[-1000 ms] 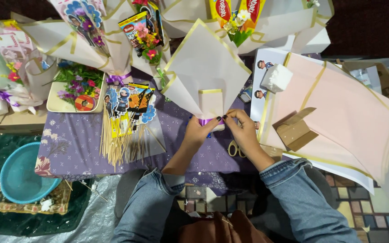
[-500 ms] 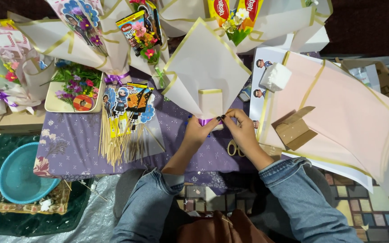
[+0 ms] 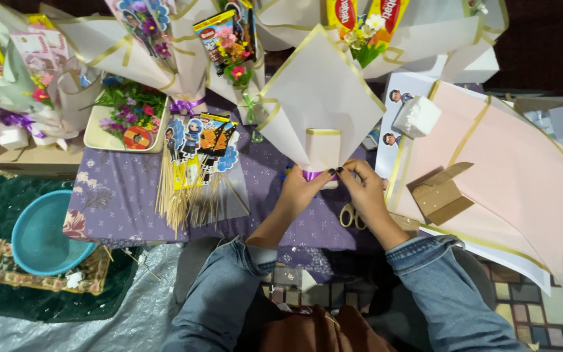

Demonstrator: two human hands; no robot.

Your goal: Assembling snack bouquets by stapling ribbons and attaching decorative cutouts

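Observation:
A white paper bouquet wrap (image 3: pixel 317 98) with gold edging lies on the purple floral tablecloth (image 3: pixel 125 195), its narrow neck toward me. A purple ribbon (image 3: pixel 312 175) circles that neck. My left hand (image 3: pixel 300 189) pinches the ribbon from the left, and my right hand (image 3: pixel 361 189) pinches it from the right, fingertips almost meeting. Both arms are in denim sleeves. Yellow-handled scissors (image 3: pixel 348 216) lie partly hidden under my right wrist.
Picture cards on wooden skewers (image 3: pixel 193 163) lie to the left. A tray of artificial flowers (image 3: pixel 128 117), finished bouquets (image 3: pixel 229 45), pink gold-edged sheets (image 3: pixel 516 176), a small brown cardboard box (image 3: pixel 441 195), a white block (image 3: pixel 417 116) and a teal bowl (image 3: pixel 40 231) surround the work spot.
Both hands stay at the ribbon; the fingers have shifted only slightly. The wrap has not moved.

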